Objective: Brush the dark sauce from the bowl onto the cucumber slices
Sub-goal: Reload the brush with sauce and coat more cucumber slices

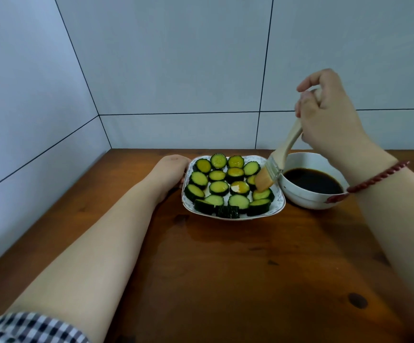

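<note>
Head view: the right hand point(325, 115), raised above the bowl point(305, 203), grips the pale wooden handle of a brush point(279, 160) with curled fingers. Its stained bristles point(264, 180) touch the right-hand side of the cucumber slices point(218, 188), which lie in rows on a white plate point(279, 200), several glazed brown. The bowl, just right of the plate, holds dark sauce point(312, 181). The left hand point(171, 167) rests against the plate's left rim, fingers hidden, so its grip cannot be told. All sit on a brown wooden bench point(250, 268).
</note>
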Motion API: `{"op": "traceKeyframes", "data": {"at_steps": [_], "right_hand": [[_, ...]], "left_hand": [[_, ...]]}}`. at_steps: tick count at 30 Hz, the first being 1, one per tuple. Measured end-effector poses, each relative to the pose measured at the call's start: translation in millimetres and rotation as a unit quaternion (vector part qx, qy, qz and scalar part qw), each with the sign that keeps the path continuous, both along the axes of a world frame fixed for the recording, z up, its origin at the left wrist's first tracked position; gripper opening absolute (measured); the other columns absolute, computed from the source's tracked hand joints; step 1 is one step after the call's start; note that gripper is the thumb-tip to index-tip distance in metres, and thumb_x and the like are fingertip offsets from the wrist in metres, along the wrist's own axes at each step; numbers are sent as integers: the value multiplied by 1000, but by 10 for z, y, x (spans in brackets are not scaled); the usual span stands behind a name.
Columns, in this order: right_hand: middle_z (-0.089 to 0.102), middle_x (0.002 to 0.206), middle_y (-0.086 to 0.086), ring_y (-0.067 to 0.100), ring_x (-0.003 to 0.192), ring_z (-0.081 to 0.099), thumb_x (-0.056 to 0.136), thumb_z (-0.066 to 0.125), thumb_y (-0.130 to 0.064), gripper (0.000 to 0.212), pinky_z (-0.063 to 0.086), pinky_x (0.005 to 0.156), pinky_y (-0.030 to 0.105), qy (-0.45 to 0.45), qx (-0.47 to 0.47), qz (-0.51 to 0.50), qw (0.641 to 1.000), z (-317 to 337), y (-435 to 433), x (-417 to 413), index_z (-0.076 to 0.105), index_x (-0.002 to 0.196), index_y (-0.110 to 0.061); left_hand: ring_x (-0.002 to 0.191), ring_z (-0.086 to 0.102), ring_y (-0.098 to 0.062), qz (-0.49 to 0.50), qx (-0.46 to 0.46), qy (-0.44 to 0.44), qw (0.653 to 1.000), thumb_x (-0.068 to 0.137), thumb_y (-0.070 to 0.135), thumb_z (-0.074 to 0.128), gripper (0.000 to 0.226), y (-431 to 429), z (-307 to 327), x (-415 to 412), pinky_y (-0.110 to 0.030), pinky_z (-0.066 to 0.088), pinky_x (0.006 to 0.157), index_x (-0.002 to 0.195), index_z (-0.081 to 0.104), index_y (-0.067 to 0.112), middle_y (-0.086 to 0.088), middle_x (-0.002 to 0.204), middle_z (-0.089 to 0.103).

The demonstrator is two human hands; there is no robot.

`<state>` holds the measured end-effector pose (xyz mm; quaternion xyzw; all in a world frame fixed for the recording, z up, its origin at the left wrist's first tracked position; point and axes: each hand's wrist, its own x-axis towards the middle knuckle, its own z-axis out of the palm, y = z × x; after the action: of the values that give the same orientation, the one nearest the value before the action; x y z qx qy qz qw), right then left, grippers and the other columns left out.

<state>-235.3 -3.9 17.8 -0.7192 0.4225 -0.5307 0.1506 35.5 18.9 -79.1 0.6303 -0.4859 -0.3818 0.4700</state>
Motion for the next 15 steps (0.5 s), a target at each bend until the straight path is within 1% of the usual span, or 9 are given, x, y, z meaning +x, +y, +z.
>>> {"op": "traceKeyframes", "data": {"at_steps": [2,3,5,7,9,11,13,15], "right_hand": [[53,76,13,6,49,44,102,34,-10,14,40,49,26,-8,-14,-3,1000,35,23,-18,42,106,-20],[53,76,13,7,44,45,102,34,-10,13,40,47,24,-14,-24,-3,1000,57,42,-18,42,106,-20],[53,74,7,9,38,49,101,34,-12,12,41,39,21,-42,-26,12,999,92,84,5,42,105,-20],[53,76,1,11,36,52,102,34,-13,12,46,34,26,-72,-1,43,997,93,127,57,42,103,-22],[54,76,0,16,34,54,103,35,-11,13,50,34,32,-67,32,62,995,57,160,116,43,102,-22],[55,78,6,14,32,53,104,35,-11,12,46,33,27,-32,52,62,996,12,163,139,43,104,-19],[56,83,18,9,30,49,103,34,-12,12,42,33,21,14,51,44,998,13,150,118,43,105,-20],[59,89,28,7,32,46,103,34,-12,13,40,33,21,46,33,22,998,63,146,71,44,105,-21]], "left_hand": [[39,37,-8,-1,-2,3,1000,85,6,44,23,13,9,-11,-16,36,39,91,65,12,0,49,44],[39,37,-9,-1,-2,3,1000,85,6,44,22,20,12,-14,-16,36,40,91,65,12,-1,50,45],[40,38,-9,0,-1,0,1000,84,7,45,21,25,15,-16,-17,36,40,91,63,13,-8,59,46],[42,37,-11,-1,-1,-1,1000,83,7,45,20,23,15,-13,-18,36,41,90,64,12,-10,65,45],[44,37,-12,0,-3,0,1000,82,7,46,20,17,9,-12,-19,35,41,90,64,12,-9,64,44],[46,38,-13,3,-4,-2,1000,83,7,47,20,8,3,-11,-19,36,42,90,65,12,-10,65,46],[46,38,-12,3,-2,-2,1000,83,8,48,20,4,0,-8,-20,36,43,90,65,12,-10,65,46],[46,37,-13,3,-1,2,1000,82,8,47,20,3,-2,-4,-20,35,43,90,65,12,-9,63,45]]}}
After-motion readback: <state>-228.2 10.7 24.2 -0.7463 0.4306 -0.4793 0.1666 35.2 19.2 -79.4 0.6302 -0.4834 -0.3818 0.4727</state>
